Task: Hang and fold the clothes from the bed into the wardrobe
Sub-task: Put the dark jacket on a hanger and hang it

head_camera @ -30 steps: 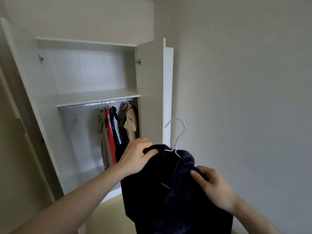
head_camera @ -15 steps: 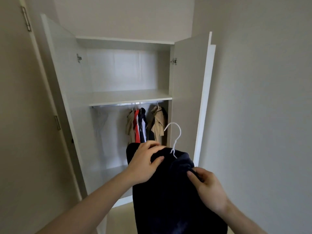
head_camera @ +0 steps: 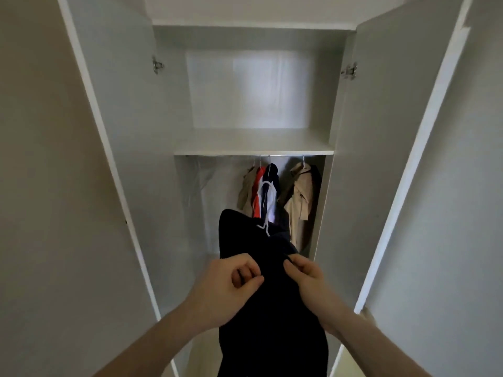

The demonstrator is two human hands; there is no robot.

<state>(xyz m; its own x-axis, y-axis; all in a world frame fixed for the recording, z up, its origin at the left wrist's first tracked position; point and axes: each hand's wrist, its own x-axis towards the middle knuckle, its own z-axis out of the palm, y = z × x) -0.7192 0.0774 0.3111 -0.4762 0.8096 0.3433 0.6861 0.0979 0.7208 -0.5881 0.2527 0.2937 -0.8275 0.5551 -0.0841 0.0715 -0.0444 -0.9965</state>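
White wardrobe (head_camera: 253,142) standing open ahead, both doors (head_camera: 386,131) swung wide, pale walls to either side. One shelf (head_camera: 253,148) crossing the middle, a rail just under it. Four garments hanging there, crowded toward the right: a beige coat (head_camera: 246,191), something red (head_camera: 258,191), a navy-and-white piece (head_camera: 270,194), and a tan jacket (head_camera: 300,202) set slightly apart. In front of the opening, a dark navy garment (head_camera: 269,308) is hanging on a white hanger (head_camera: 265,202), hook pointing up toward the rail. Left hand (head_camera: 231,284) is pinching the fabric at its left edge, fingers curled. Right hand (head_camera: 304,276) is gripping the fabric at the right edge.
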